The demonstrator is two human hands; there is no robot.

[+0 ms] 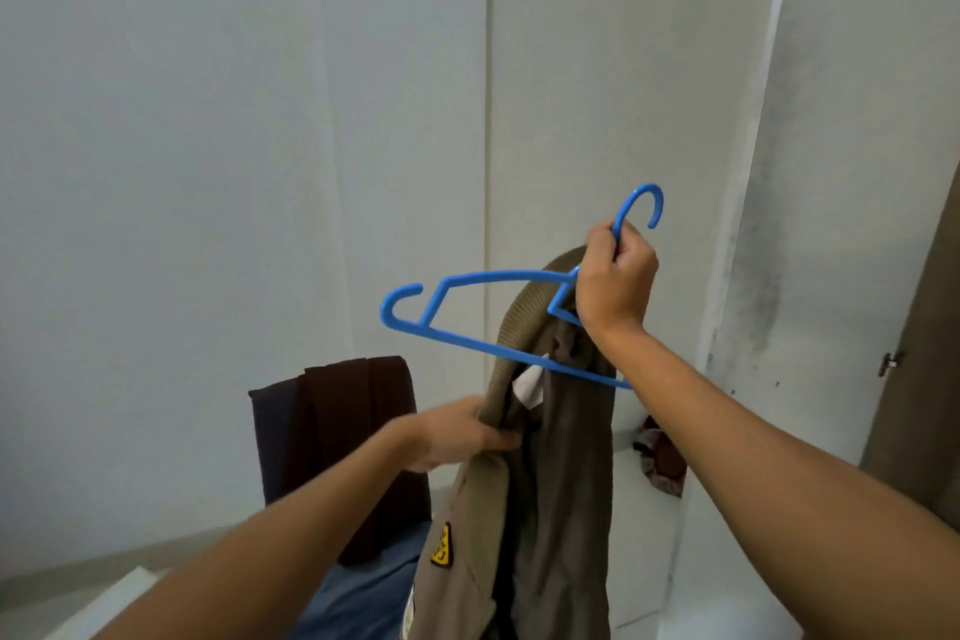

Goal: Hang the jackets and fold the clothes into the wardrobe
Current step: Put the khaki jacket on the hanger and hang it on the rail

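A blue plastic hanger (470,278) is held up in front of me, my right hand (615,283) shut around its neck just below the hook. A khaki-brown jacket (556,473) with a ribbed collar and a yellow patch hangs from the hanger's right side; the collar drapes over the hanger by my right hand. The hanger's left arm sticks out bare. My left hand (462,431) grips the jacket's left front edge below the collar.
A chair (332,437) draped with dark brown cloth stands behind, with blue fabric (363,592) on its seat. A reddish crumpled garment (662,455) lies on the floor at right. White wardrobe doors (597,68) fill the background; a brown door (919,379) stands at far right.
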